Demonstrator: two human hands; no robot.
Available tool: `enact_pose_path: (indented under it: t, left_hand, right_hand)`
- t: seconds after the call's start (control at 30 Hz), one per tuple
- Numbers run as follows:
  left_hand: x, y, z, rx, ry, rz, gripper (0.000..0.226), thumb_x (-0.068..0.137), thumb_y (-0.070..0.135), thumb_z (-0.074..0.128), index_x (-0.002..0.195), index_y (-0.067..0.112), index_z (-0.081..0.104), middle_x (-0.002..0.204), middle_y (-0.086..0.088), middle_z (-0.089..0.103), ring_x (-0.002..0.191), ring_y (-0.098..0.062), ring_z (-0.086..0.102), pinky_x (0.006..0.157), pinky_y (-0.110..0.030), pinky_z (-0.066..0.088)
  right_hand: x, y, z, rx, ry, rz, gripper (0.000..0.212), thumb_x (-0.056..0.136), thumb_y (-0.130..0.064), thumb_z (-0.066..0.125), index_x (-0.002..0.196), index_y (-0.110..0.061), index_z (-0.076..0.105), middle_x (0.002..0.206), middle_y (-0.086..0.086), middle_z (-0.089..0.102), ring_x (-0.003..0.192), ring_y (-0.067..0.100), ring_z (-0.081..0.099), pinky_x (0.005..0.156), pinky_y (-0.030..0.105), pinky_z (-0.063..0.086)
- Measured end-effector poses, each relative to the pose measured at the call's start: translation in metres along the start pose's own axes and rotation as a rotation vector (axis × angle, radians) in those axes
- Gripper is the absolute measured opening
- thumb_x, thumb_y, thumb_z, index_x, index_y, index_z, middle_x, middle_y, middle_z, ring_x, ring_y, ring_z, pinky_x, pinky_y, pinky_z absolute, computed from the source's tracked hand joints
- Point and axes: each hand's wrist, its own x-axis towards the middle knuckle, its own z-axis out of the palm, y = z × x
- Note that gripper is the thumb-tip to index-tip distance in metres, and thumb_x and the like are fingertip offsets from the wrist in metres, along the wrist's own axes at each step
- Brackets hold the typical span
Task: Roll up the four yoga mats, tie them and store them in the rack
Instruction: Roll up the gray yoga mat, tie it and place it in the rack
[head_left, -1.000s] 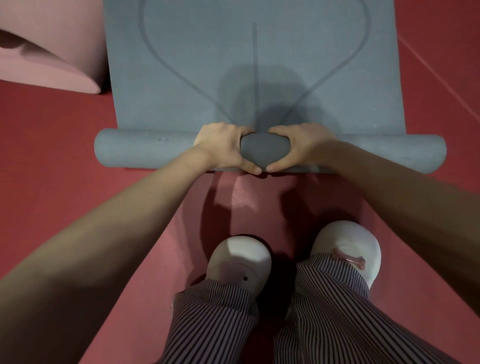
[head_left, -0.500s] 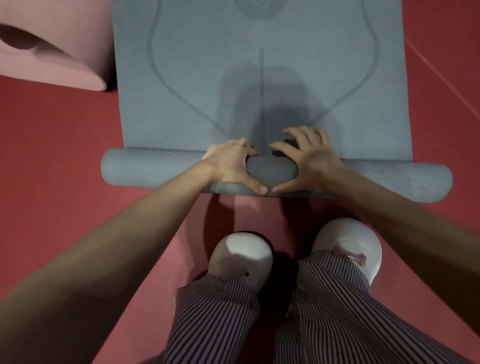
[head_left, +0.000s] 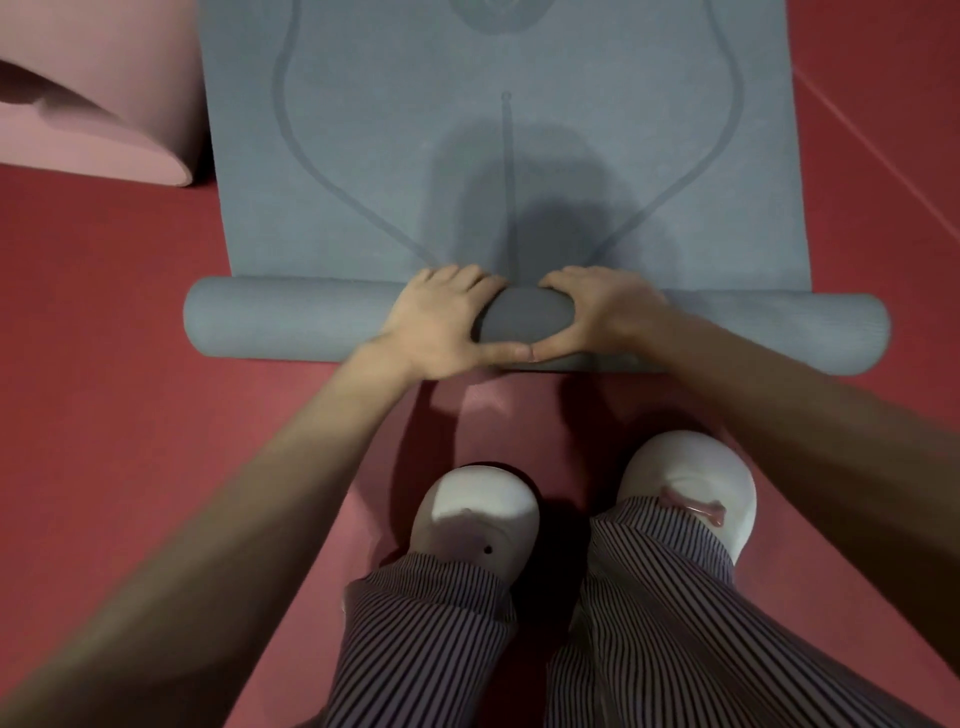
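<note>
Head view: the grey yoga mat (head_left: 519, 156) lies on the red floor (head_left: 104, 374), and its near end is wound into a roll (head_left: 280, 318) that runs crosswise under both hands. The left hand (head_left: 441, 322) and right hand (head_left: 597, 312) clamp the middle of this roll side by side. Their fingers curl over its far side and the thumbs (head_left: 498, 353) lie along its near side, tip to tip.

Beyond the grip the unrolled sheet stretches flat away to the top of the frame, printed with curved lines and a straight centre line. The roll's two ends reach out left and right of the grip and stick out a little past the sheet's side edges. Bare red floor lies open past both ends and on the near side of the grip.

Far left of the grip, a pink mat (head_left: 93, 130) with a curled end sits just beside the sheet's left edge. A thin floor line (head_left: 872, 150) crosses far right.

Nearer than the grip stand two white shoes (head_left: 478, 509) below striped trousers (head_left: 426, 649), apart from the roll.
</note>
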Motion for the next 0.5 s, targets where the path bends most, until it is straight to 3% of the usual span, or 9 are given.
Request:
enact_pose_path:
  t: [0.07, 0.2, 0.3, 0.4, 0.5]
  left_hand:
    - [-0.008, 0.003, 0.010, 0.059, 0.075, -0.006, 0.109, 0.053, 0.089, 0.037, 0.134, 0.018, 0.050, 0.125, -0.002, 0.058, 0.114, -0.027, 0.054, 0.097, -0.038, 0.036]
    - [0.007, 0.003, -0.002, 0.103, -0.042, -0.062, 0.102, 0.051, 0.086, 0.058, 0.134, 0.029, 0.046, 0.123, 0.004, 0.056, 0.114, -0.023, 0.054, 0.094, -0.035, 0.038]
    - [0.016, 0.001, -0.008, 0.084, -0.067, -0.083, 0.094, 0.055, 0.084, 0.060, 0.132, 0.032, 0.047, 0.120, 0.006, 0.058, 0.113, -0.021, 0.055, 0.089, -0.032, 0.041]
    - [0.022, -0.001, -0.010, 0.063, -0.073, -0.081, 0.088, 0.057, 0.083, 0.061, 0.130, 0.033, 0.049, 0.121, 0.006, 0.059, 0.114, -0.020, 0.056, 0.087, -0.033, 0.041]
    - [0.033, -0.004, -0.018, 0.024, -0.142, -0.104, 0.083, 0.057, 0.084, 0.060, 0.124, 0.034, 0.054, 0.118, 0.004, 0.063, 0.110, -0.023, 0.058, 0.086, -0.034, 0.042]
  right_hand:
    - [0.004, 0.000, -0.004, 0.014, -0.032, 0.015, 0.082, 0.062, -0.072, 0.066, 0.128, -0.027, 0.048, 0.122, -0.005, 0.055, 0.114, 0.018, 0.051, 0.094, 0.031, 0.038]
    - [0.012, 0.003, -0.009, 0.163, -0.103, 0.036, 0.068, 0.063, -0.067, 0.070, 0.117, -0.029, 0.056, 0.109, -0.008, 0.060, 0.101, 0.016, 0.057, 0.092, 0.034, 0.044]
    - [0.016, 0.006, -0.014, 0.178, -0.128, 0.049, 0.067, 0.065, -0.067, 0.068, 0.119, -0.030, 0.055, 0.113, -0.006, 0.060, 0.103, 0.016, 0.055, 0.093, 0.034, 0.043]
    - [0.016, 0.008, -0.010, 0.159, 0.026, -0.017, 0.073, 0.067, -0.063, 0.070, 0.128, -0.028, 0.052, 0.123, -0.002, 0.051, 0.116, 0.018, 0.047, 0.100, 0.035, 0.037]
    - [0.008, 0.009, -0.005, 0.154, 0.200, -0.075, 0.068, 0.071, -0.062, 0.067, 0.124, -0.022, 0.056, 0.119, 0.000, 0.053, 0.111, 0.020, 0.050, 0.096, 0.035, 0.039]
